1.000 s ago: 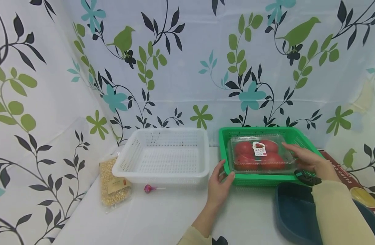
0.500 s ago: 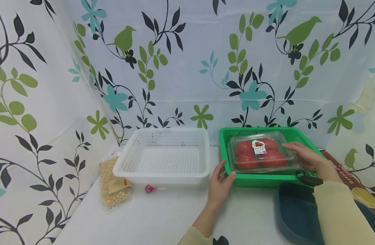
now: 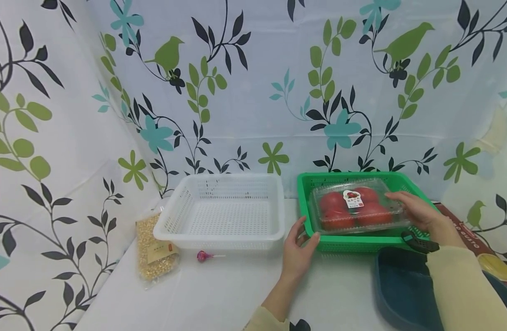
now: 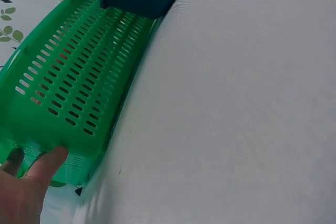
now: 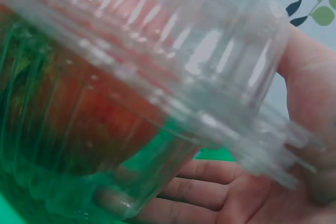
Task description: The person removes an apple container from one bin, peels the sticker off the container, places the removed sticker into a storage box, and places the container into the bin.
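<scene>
A clear plastic box of tomatoes [image 3: 355,207] with a white label lies slightly tilted inside the green basket [image 3: 353,242]. At its right end, my right hand [image 3: 421,214] grips the box. The right wrist view shows the fingers [image 5: 194,195] reaching under the bottom of the box [image 5: 121,103], with tomatoes showing through its ribbed wall. My left hand [image 3: 296,250] holds the basket's near left corner. In the left wrist view, the thumb [image 4: 48,165] presses on the slotted basket wall [image 4: 73,129], and the other fingers are partly hidden around the corner.
Left of the green basket stands a white basket [image 3: 218,239]. A lollipop [image 3: 202,256] and a bag of corn kernels [image 3: 154,248] lie on the white table [image 3: 220,299]. A dark blue bin [image 3: 402,294] sits under my right forearm, beside a brown-red packet [image 3: 481,250].
The right end of the tomato box has tilted up a little and the box has shifted slightly right with my right hand. My left hand stays at the basket corner.
</scene>
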The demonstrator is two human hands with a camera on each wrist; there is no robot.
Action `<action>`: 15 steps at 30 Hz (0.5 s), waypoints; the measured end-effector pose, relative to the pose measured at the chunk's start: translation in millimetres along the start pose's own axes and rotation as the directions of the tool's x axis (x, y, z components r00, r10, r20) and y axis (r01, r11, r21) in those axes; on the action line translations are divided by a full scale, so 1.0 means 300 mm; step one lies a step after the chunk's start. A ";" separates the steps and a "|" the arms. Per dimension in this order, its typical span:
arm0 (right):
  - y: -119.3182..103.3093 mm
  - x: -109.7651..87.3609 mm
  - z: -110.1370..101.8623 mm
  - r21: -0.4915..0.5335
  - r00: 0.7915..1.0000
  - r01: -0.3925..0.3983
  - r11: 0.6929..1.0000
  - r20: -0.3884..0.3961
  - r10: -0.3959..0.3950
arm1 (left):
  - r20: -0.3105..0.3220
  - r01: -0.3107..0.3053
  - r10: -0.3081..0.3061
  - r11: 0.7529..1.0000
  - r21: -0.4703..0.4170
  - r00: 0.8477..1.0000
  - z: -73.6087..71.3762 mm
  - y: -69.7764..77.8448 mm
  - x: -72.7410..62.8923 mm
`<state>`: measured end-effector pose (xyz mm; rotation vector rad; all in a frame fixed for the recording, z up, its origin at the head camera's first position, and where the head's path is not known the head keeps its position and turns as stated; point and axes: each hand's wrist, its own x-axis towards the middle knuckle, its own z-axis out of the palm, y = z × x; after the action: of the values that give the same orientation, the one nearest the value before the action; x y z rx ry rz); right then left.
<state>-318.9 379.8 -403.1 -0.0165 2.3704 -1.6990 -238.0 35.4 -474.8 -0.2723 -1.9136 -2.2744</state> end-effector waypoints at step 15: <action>-0.002 -0.005 -0.020 0.081 1.000 0.025 0.996 -0.006 -0.025 | 0.004 -0.005 0.005 1.000 -0.021 1.000 0.002 0.001 -0.001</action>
<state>-318.6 385.6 -400.4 -0.0282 2.3117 -1.8077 -237.5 35.9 -474.5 -0.2839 -1.8893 -2.2936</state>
